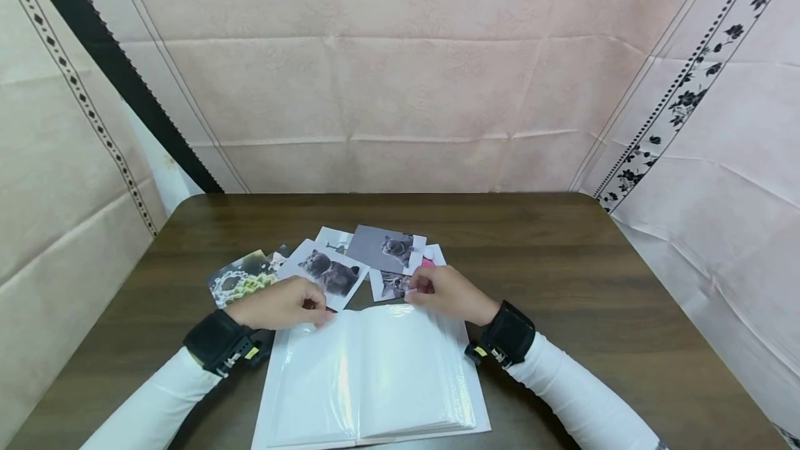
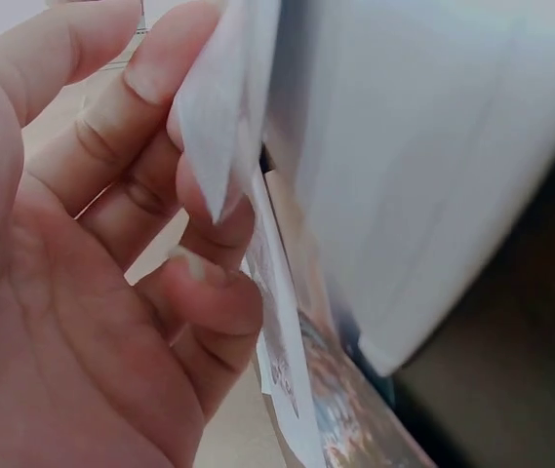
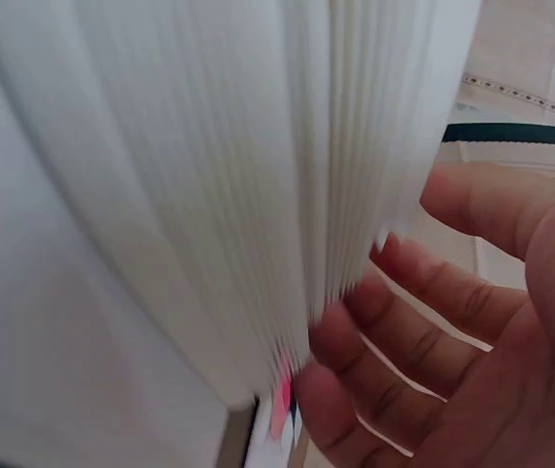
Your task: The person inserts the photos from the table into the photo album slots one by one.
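An open photo album (image 1: pixel 400 373) with clear sleeves over white pages lies at the table's near middle. At its upper left corner my left hand (image 1: pixel 281 303) has curled fingers; the left wrist view shows a page corner (image 2: pixel 214 136) at the fingertips. My right hand (image 1: pixel 453 294) holds the upper right page edges, thumb on one side and fingers on the other; the page stack (image 3: pixel 257 195) fans out in the right wrist view. Just beyond the album are photos: a grey cat print (image 1: pixel 331 273), a second cat print (image 1: pixel 381 248) and a tabby print (image 1: pixel 394 285).
A green-and-white picture (image 1: pixel 244 276) lies left of the cat prints, partly overlapped. The brown wooden table (image 1: pixel 562 262) extends to both sides. Pale patterned cloth (image 1: pixel 406 89) hangs behind it, and black wrist cameras (image 1: pixel 509 334) are strapped to both wrists.
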`<state>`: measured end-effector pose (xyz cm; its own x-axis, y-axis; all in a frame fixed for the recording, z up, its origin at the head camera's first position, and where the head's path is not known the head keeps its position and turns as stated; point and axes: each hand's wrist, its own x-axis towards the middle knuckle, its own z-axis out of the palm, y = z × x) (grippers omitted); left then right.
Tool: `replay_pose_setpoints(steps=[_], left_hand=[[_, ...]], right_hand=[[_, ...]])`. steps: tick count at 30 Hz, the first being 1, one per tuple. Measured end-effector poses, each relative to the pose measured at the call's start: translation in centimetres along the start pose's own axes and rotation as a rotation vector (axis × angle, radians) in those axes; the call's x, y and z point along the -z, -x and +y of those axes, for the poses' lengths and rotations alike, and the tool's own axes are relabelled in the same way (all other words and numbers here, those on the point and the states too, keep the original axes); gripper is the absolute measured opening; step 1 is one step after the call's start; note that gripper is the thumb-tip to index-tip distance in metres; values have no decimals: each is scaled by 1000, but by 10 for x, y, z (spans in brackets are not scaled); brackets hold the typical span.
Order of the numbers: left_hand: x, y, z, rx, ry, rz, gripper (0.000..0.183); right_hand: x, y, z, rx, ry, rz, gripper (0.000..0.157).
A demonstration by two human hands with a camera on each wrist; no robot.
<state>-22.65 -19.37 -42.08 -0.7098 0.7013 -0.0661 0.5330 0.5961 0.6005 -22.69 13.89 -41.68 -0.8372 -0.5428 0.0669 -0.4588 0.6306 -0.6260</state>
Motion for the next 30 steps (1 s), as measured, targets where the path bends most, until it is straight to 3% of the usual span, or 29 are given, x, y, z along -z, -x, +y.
replay_pose_setpoints(steps=[9, 17, 30], left_hand=[[-4, 4, 5, 6, 1, -11, 21], [-3, 3, 7, 20, -15, -25, 24], [-3, 1, 5, -2, 0, -30, 24]], right_hand=[[9, -31, 6, -31, 88, 57, 18], [17, -59, 16, -122, 130, 109, 40], [29, -91, 23, -181, 221, 19, 59]])
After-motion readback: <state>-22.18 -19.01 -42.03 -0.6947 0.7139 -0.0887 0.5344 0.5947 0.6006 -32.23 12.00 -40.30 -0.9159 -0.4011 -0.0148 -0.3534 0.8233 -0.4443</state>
